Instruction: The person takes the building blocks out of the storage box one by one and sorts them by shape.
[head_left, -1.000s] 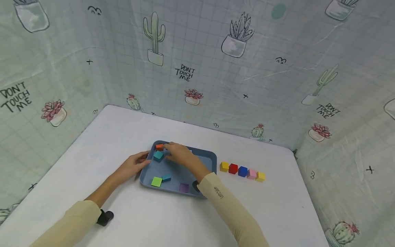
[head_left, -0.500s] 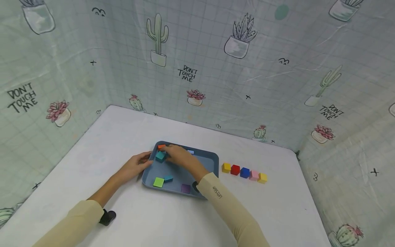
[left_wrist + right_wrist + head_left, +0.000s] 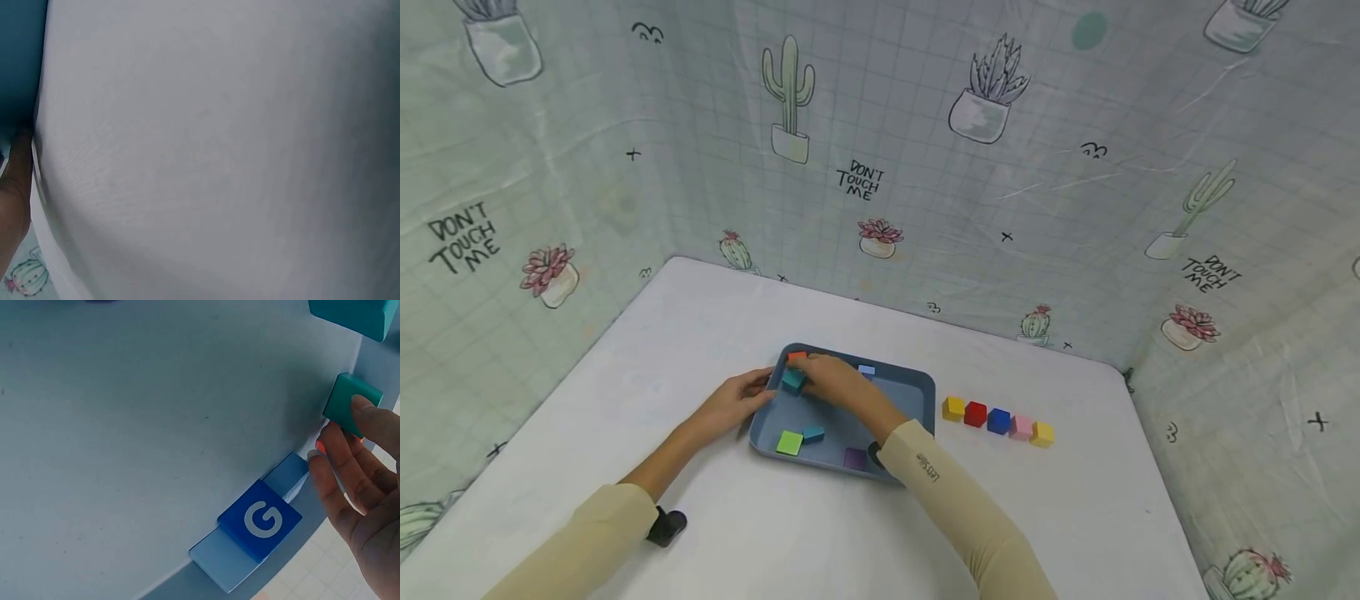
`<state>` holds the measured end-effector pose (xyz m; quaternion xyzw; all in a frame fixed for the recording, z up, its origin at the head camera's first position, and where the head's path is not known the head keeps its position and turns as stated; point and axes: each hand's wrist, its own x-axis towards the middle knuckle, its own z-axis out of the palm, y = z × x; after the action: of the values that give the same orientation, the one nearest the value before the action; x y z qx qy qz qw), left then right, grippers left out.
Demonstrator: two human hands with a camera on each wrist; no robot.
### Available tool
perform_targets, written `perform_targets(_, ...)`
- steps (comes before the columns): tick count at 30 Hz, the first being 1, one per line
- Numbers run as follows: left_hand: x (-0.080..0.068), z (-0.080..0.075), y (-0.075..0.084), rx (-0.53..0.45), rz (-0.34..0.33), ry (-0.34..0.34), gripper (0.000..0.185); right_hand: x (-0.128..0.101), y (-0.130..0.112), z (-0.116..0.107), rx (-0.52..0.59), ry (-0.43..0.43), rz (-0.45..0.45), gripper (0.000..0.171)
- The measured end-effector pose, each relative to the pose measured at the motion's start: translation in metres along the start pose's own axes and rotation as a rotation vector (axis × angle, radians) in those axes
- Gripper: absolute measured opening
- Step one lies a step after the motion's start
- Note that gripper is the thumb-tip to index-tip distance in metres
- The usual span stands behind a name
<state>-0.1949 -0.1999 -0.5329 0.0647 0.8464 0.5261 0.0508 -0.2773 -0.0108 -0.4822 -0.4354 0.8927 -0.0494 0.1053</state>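
Observation:
The blue-grey tray [image 3: 895,392] lies on the white table. My left hand [image 3: 730,407] grips its left edge, thumb at the rim; in the left wrist view only part of the hand [image 3: 15,200] shows against the blue tray wall [image 3: 22,62]. My right hand [image 3: 831,379] is in the tray's far-left corner. In the right wrist view, its thumb and fingers pinch a green-teal block [image 3: 350,403]. An orange-red block [image 3: 797,357] sits right at those fingers, partly hidden. A larger teal block [image 3: 793,381] lies just nearer me.
Along the tray's far wall lie pale blue blocks and a blue block [image 3: 259,519] marked G. Near the front lie a lime block [image 3: 789,442], a blue block [image 3: 813,434] and a purple block [image 3: 855,458]. Right of the tray stands a row of coloured cubes [image 3: 998,421].
The right hand has dipped slightly toward the corner, covering more of the orange-red block. The left hand stays at the tray's edge. The whole head view has shifted a little.

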Motion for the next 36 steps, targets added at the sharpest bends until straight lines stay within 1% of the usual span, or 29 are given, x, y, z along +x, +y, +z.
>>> perform_targets(5, -0.0003, 0.0003, 0.0008, 0.002, -0.007, 0.004, 0.056, -0.0005, -0.0010, 0.0009, -0.010, -0.008, -0.011, 0.051)
perform_targets(13, 0.0003, -0.0003, 0.0008, -0.001, -0.003, 0.005, 0.056, -0.0023, 0.0002, 0.0003, 0.014, 0.026, 0.003, 0.040)
perform_targets(18, 0.0008, -0.0002, 0.0002, -0.006, -0.003, 0.005, 0.056, -0.0027, 0.0007, 0.0000, 0.026, 0.022, 0.009, 0.037)
perform_targets(28, 0.0002, 0.0016, 0.0011, 0.003, -0.019, 0.008, 0.057, -0.0039, 0.0015, -0.0001, 0.077, -0.016, 0.066, 0.033)
perform_targets(36, -0.0002, 0.0013, 0.0026, -0.004, -0.015, -0.001, 0.057, -0.0088, 0.0056, -0.0030, 0.106, -0.011, 0.088, 0.034)
